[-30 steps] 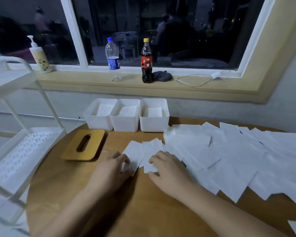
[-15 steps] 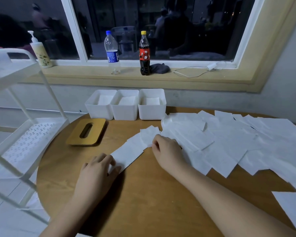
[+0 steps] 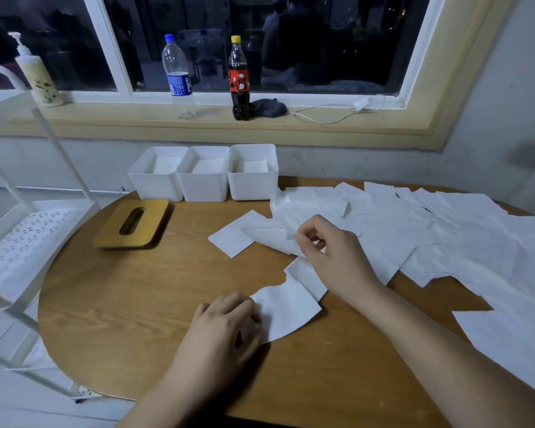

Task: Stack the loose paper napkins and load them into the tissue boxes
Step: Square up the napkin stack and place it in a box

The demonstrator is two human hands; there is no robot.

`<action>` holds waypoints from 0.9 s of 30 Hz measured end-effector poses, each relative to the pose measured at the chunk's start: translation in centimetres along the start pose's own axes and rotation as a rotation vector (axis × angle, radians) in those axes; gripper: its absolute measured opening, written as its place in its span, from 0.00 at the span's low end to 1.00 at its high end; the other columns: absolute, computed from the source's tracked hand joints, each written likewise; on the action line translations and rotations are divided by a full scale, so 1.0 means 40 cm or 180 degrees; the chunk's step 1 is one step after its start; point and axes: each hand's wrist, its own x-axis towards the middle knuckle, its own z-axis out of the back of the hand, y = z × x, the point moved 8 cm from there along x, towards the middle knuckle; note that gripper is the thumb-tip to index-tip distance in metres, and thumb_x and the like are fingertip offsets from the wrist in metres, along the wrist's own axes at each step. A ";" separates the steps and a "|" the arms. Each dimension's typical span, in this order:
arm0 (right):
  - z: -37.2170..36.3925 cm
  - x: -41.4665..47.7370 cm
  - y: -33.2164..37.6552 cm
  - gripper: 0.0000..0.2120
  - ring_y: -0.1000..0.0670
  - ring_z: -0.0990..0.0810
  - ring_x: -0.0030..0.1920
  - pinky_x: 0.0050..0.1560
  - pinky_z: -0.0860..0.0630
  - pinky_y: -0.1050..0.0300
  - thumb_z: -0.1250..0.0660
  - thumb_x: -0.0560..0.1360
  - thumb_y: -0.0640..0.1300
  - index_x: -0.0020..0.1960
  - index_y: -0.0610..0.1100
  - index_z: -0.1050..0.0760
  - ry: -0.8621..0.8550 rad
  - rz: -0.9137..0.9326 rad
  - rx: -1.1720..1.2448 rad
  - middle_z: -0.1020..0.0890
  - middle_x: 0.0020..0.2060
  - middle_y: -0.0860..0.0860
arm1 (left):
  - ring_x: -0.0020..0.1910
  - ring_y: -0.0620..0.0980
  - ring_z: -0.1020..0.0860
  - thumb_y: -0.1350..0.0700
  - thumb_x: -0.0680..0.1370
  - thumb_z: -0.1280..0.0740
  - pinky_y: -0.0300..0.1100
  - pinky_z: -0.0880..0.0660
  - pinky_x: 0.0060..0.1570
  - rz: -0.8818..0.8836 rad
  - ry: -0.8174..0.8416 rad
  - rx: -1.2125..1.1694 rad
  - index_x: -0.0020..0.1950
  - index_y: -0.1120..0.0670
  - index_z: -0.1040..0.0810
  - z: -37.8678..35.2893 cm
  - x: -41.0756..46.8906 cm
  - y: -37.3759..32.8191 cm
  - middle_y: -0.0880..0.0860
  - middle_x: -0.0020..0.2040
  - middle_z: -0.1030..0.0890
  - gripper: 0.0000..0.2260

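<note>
Three white tissue boxes (image 3: 250, 188) stand in a row at the table's far edge, each holding a few napkins. Several loose white napkins (image 3: 430, 236) lie spread over the right half of the round wooden table (image 3: 136, 304). My right hand (image 3: 331, 251) pinches the edge of a crumpled napkin (image 3: 269, 233) lifted off the pile. My left hand (image 3: 223, 329) holds down a flat napkin (image 3: 288, 307) near the table's middle. One more napkin (image 3: 232, 239) lies flat just left of the crumpled one.
A wooden box lid (image 3: 133, 223) with a slot lies left of the napkins. A white wire rack (image 3: 19, 236) stands against the table's left side. On the sill sit a pump bottle (image 3: 39, 75), a water bottle (image 3: 176, 75), a cola bottle (image 3: 239, 78), a dark cloth and a cable.
My left hand has drawn one napkin toward me and to the right. My right hand has curled its fingers and lifted a crumpled napkin from the pile's left edge.
</note>
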 end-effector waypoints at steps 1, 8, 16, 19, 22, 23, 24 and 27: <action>0.015 -0.015 0.005 0.04 0.56 0.17 0.51 0.48 0.22 0.65 0.31 0.85 0.46 0.51 0.51 0.22 -0.0001 0.0002 0.0029 0.16 0.45 0.59 | 0.56 0.38 0.23 0.41 0.81 0.34 0.45 0.27 0.53 -0.0067 0.0020 -0.0041 0.51 0.39 0.26 -0.011 0.004 -0.022 0.35 0.56 0.24 0.04; 0.096 -0.126 0.022 0.04 0.54 0.17 0.43 0.43 0.26 0.68 0.31 0.84 0.46 0.50 0.49 0.22 0.0084 -0.0154 0.0277 0.18 0.38 0.59 | 0.57 0.38 0.23 0.43 0.81 0.33 0.48 0.25 0.53 -0.0575 0.0262 -0.0199 0.51 0.40 0.26 -0.031 -0.006 -0.128 0.35 0.58 0.24 0.04; 0.124 -0.207 0.026 0.05 0.54 0.26 0.34 0.38 0.30 0.65 0.30 0.84 0.46 0.50 0.48 0.21 0.0230 -0.0296 0.0740 0.19 0.36 0.48 | 0.54 0.41 0.18 0.51 0.76 0.21 0.42 0.22 0.55 0.0285 0.0192 -0.1357 0.54 0.40 0.21 0.019 -0.018 -0.076 0.38 0.55 0.18 0.12; 0.124 -0.225 0.033 0.04 0.58 0.23 0.35 0.41 0.28 0.69 0.30 0.84 0.43 0.50 0.45 0.20 0.0383 -0.0379 0.1087 0.16 0.36 0.49 | 0.56 0.38 0.17 0.47 0.73 0.17 0.35 0.22 0.53 0.1091 -0.0149 -0.1946 0.62 0.38 0.23 0.056 0.010 -0.027 0.35 0.58 0.17 0.23; 0.117 -0.244 0.023 0.05 0.56 0.17 0.40 0.44 0.25 0.68 0.32 0.84 0.40 0.51 0.41 0.20 0.0535 -0.0622 0.1622 0.14 0.39 0.50 | 0.62 0.34 0.19 0.45 0.70 0.16 0.35 0.20 0.58 0.1298 0.0454 -0.2597 0.70 0.34 0.29 0.049 0.038 -0.040 0.31 0.63 0.19 0.34; 0.115 -0.250 0.018 0.05 0.57 0.18 0.39 0.42 0.26 0.69 0.33 0.84 0.39 0.51 0.40 0.20 0.0548 -0.0729 0.1812 0.15 0.38 0.51 | 0.63 0.37 0.18 0.48 0.71 0.16 0.39 0.20 0.62 0.1310 0.0667 -0.2792 0.71 0.36 0.28 0.045 0.043 -0.052 0.33 0.64 0.17 0.33; 0.113 -0.258 0.008 0.05 0.58 0.20 0.38 0.39 0.27 0.70 0.33 0.84 0.39 0.50 0.40 0.20 0.0539 -0.0850 0.1964 0.16 0.38 0.52 | 0.64 0.41 0.17 0.51 0.72 0.17 0.44 0.21 0.65 0.1299 0.0832 -0.2958 0.72 0.40 0.26 0.042 0.046 -0.064 0.38 0.65 0.16 0.31; 0.102 -0.276 -0.032 0.07 0.52 0.20 0.44 0.42 0.27 0.64 0.33 0.84 0.44 0.51 0.42 0.18 0.0493 -0.1287 0.2148 0.14 0.45 0.45 | 0.65 0.49 0.16 0.59 0.76 0.21 0.49 0.22 0.67 0.1297 0.0929 -0.3277 0.72 0.48 0.21 0.043 0.046 -0.092 0.47 0.65 0.14 0.25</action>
